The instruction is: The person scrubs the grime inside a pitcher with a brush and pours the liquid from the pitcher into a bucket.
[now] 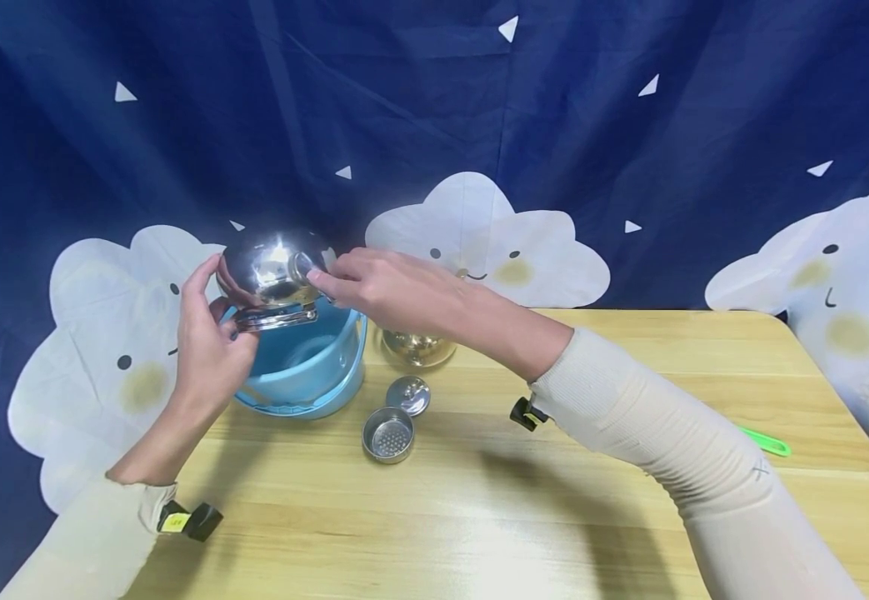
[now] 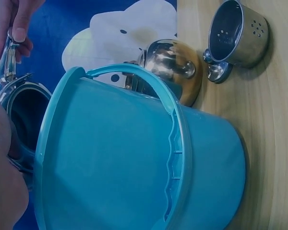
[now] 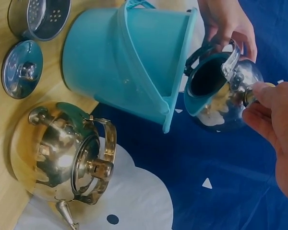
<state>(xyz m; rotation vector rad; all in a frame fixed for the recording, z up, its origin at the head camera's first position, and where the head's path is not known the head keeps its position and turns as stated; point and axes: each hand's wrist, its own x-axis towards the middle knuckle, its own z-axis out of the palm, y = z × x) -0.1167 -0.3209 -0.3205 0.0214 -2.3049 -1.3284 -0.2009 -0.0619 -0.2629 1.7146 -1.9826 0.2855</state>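
A shiny steel teapot [image 1: 262,271] is held tipped over a light blue bucket [image 1: 302,387], its lidless mouth turned down toward the bucket. My left hand [image 1: 212,346] grips the teapot from the left, fingers around its body near the handle. From the other side my right hand [image 1: 382,283] pinches a short part sticking out of the body. In the right wrist view the teapot's dark open mouth [image 3: 209,79] faces the bucket's rim, with the hinged handle [image 3: 232,60] beside it.
A second steel teapot [image 3: 57,148], lid on, stands right of the bucket. In front of it lie a perforated strainer cup [image 1: 389,435] and a small round lid [image 1: 408,395]. A green handle [image 1: 767,442] shows at the table's right, partly behind my right sleeve. A blue curtain [image 1: 434,100] hangs behind.
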